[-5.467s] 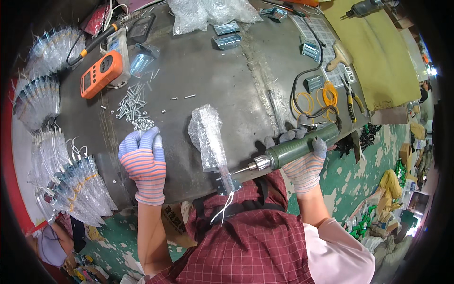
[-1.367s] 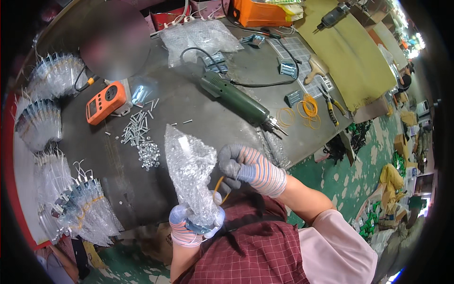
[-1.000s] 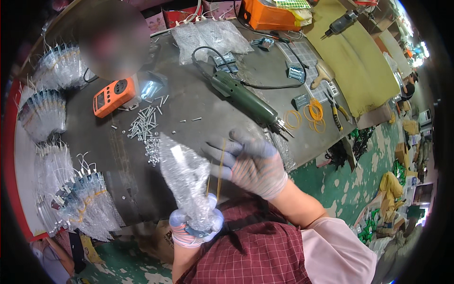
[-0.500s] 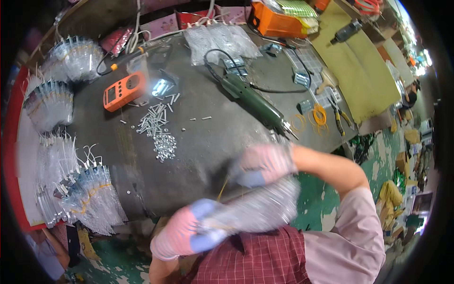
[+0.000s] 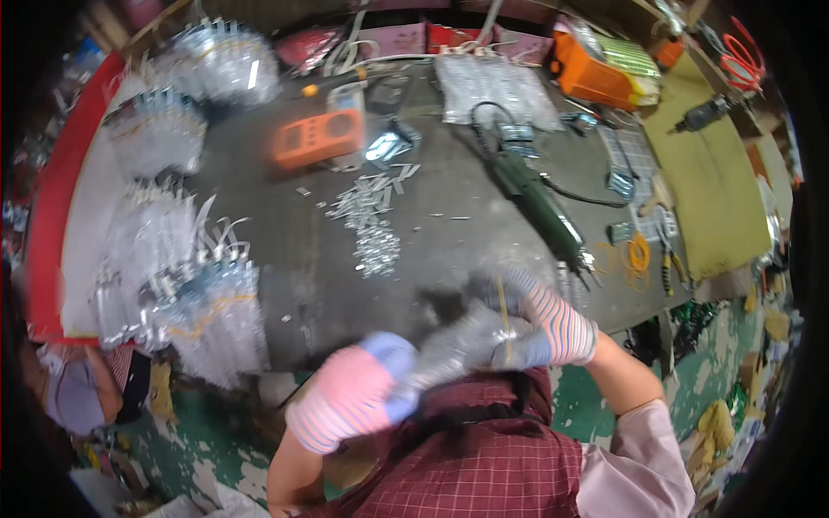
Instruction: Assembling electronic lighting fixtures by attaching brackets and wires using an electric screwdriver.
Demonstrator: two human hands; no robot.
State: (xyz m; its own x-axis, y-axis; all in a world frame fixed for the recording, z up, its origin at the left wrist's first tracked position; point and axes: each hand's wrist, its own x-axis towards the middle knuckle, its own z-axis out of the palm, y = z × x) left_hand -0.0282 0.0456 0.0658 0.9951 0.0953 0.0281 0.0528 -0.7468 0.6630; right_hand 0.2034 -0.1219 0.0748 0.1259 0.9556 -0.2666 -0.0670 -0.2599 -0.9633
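Observation:
A bundle of clear plastic bags is held between my two gloved hands above the near edge of the dark table; motion blurs it. My left hand, in a pink and blue glove, is closed round its left end. My right hand, in a striped glove, grips the other end. A thin yellow rubber band runs across the right fingers and the bundle. What the bags contain cannot be made out.
Similar banded bundles line the left side. Loose screws and nuts lie mid-table. An orange meter stands behind them. A green electric screwdriver, yellow rubber bands and pliers are to the right.
My right hand has moved closer to the bundle and now grips its right end, with the rubber band across the fingers. The bundle has swung round, and the whole view has shifted.

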